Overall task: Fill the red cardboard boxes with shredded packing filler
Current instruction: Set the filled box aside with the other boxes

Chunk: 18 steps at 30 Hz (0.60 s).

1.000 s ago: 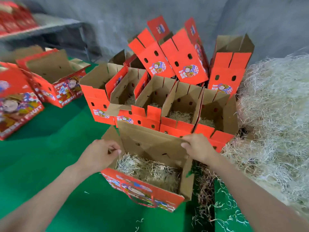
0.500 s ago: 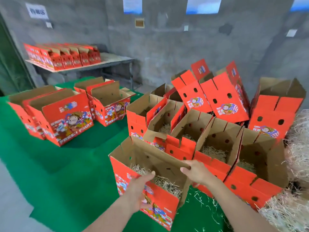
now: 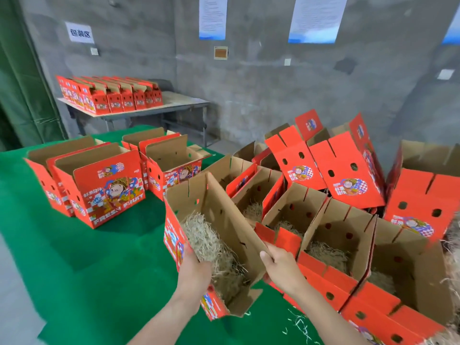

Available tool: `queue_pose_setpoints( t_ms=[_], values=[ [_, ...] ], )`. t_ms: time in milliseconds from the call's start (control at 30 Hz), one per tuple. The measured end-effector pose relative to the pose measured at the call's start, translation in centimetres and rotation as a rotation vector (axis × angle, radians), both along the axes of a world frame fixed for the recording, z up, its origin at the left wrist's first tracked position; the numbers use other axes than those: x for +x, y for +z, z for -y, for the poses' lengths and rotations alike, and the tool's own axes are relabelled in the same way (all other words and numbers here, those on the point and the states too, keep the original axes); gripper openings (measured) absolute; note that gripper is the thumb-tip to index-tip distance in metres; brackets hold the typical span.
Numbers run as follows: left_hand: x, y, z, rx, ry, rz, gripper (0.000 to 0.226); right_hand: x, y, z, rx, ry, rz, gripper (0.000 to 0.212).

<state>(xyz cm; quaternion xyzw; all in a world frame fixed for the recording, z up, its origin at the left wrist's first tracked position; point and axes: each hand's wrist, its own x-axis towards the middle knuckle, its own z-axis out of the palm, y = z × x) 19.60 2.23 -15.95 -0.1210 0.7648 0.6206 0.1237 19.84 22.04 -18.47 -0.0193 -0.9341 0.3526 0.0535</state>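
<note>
The left hand (image 3: 194, 268) grips the rim of the red printed side of a box (image 3: 224, 215). The right hand (image 3: 282, 266) is clamped on the edge of the box's tall brown far wall, thumb on the inner face. The two hands are apart, one on each long side. The box is tilted, its open top turned toward the camera, over the near part of the green desk (image 3: 99, 257) (whether its bottom touches the cloth I cannot tell). A wad of pale shredded filler (image 3: 211, 247) lies inside it, against the wall the left hand holds.

Just to the right, along the desk's right side, stands a row of open boxes (image 3: 341, 225), each with some filler at the bottom. Behind that row, tipped boxes (image 3: 346, 170) lean on one another. A heap of filler (image 3: 451, 267) shows at the right edge, and loose strands (image 3: 298, 324) lie on the cloth near the right forearm. Toward the desk's far left corner stand upright boxes (image 3: 107, 190) with their flaps open. A second desk (image 3: 184, 105) by the grey wall carries a line of boxes (image 3: 112, 98).
</note>
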Motion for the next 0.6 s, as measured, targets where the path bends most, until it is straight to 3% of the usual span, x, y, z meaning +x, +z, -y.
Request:
queue_pose_setpoints(
  t_ms=[133,300,433,533,600],
  values=[
    [-1.6,3.9,1.5,-0.133,-0.009,-0.231,0.072,-2.0,2.3,1.8,-0.124,-0.001,-0.063,0.04],
    [-5.2,10.8,2.9,-0.366,-0.042,-0.506,0.077,-4.9,6.6,4.2,-0.26,-0.101,-0.292,0.037],
    [-7.9,13.4,1.9,-0.14,-0.072,-0.763,0.082,-7.6,10.9,5.3,-0.494,-0.157,-0.406,0.034],
    [-10.7,12.2,1.0,-0.079,-0.094,-0.765,0.092,-9.5,12.8,5.5,-0.418,-0.243,-0.519,0.026],
    [-13.3,11.6,0.9,0.102,-0.127,-0.696,0.09,-11.0,13.2,5.7,-0.303,-0.288,-0.575,0.03]
  ],
)
